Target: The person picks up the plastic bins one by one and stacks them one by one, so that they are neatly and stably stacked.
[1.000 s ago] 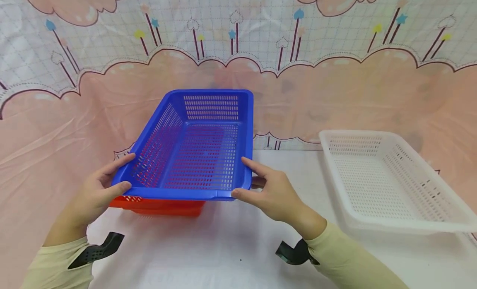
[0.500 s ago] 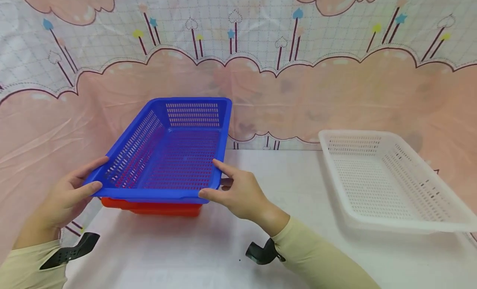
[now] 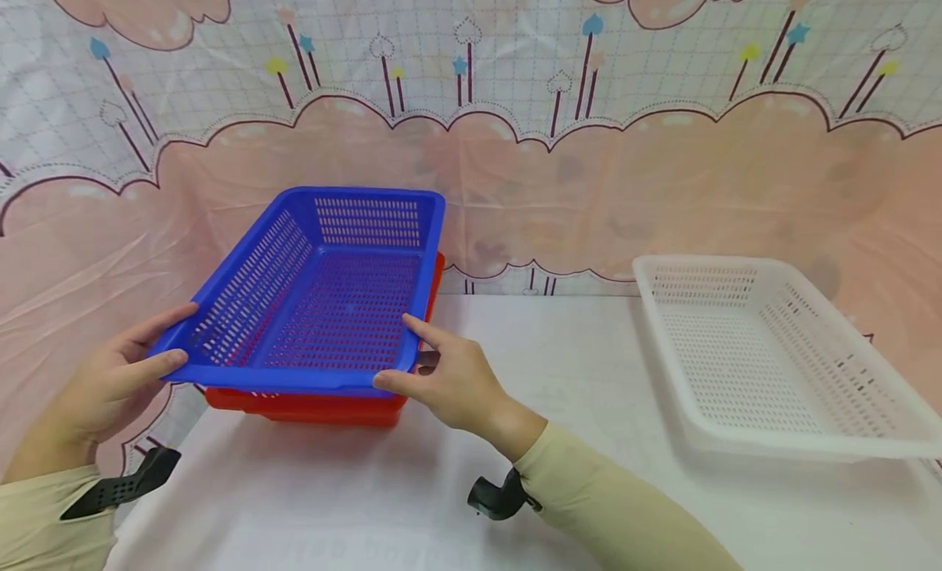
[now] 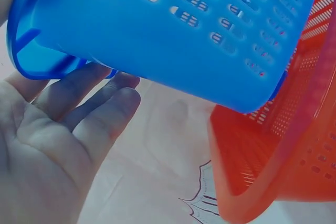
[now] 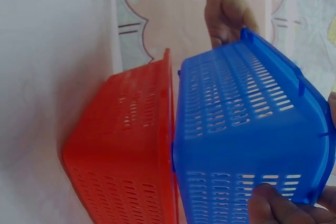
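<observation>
A blue slotted plastic basket [image 3: 272,380] is held up, slightly tilted, over a red basket [image 3: 316,409] of like make. My left hand [image 3: 114,375] grips its near left corner, thumb on the rim and fingers below it in the left wrist view. At the near right corner my right hand [image 3: 464,383] holds the rim, with fingertips [image 5: 268,195] against the slotted wall. The blue basket's base [image 5: 177,145] lies close to the red basket's rim [image 5: 169,103]; whether they touch I cannot tell. Most of the red basket's inside is hidden.
To the right, a white slotted basket [image 3: 795,442] stands on the white-covered table [image 3: 545,375]. A printed peach cloth [image 3: 545,203] hangs behind the table and down its left side. Black wrist mounts [image 3: 496,497] jut from both sleeves.
Both hands have carried the blue basket to the left, so it now covers more of the red basket. The red and white baskets have stayed in place.
</observation>
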Tool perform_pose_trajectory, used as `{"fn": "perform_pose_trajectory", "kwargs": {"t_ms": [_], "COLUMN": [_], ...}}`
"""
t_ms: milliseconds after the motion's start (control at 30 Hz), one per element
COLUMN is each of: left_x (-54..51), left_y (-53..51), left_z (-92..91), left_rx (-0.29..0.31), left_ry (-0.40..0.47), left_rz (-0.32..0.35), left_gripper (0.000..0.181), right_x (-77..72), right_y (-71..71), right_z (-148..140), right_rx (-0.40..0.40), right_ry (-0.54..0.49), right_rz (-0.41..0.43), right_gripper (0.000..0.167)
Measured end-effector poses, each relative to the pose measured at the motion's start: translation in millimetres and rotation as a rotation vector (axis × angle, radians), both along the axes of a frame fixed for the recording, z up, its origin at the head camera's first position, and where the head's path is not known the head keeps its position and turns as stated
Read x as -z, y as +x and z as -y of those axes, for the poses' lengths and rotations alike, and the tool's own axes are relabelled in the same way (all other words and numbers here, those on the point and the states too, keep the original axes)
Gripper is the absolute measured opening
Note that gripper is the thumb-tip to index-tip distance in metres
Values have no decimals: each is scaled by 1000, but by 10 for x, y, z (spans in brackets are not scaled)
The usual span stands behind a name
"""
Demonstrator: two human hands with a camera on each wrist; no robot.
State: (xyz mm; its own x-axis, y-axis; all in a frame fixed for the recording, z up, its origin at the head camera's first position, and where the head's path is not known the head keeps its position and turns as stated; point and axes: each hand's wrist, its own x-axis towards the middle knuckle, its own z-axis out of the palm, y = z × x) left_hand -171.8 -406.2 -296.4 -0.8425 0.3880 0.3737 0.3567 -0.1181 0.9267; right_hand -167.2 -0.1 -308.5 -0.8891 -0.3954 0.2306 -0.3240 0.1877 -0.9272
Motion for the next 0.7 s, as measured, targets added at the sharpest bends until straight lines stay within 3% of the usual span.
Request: {"fn": "perform_pose_trajectory", "kwargs": {"t_ms": [167, 700], "left_x": [16, 157], "left_y": [-20, -156], "left_z": [22, -42], "left_rx": [12, -5], "left_ry": [15, -18], "left_rz": [48, 97], "left_gripper": [52, 50], "right_x": [36, 178], "right_y": [-12, -117], "right_z": [40, 46], "right_rx": [6, 31], "right_ry": [14, 16], "right_rz": [6, 63], "right_gripper": [83, 83]}}
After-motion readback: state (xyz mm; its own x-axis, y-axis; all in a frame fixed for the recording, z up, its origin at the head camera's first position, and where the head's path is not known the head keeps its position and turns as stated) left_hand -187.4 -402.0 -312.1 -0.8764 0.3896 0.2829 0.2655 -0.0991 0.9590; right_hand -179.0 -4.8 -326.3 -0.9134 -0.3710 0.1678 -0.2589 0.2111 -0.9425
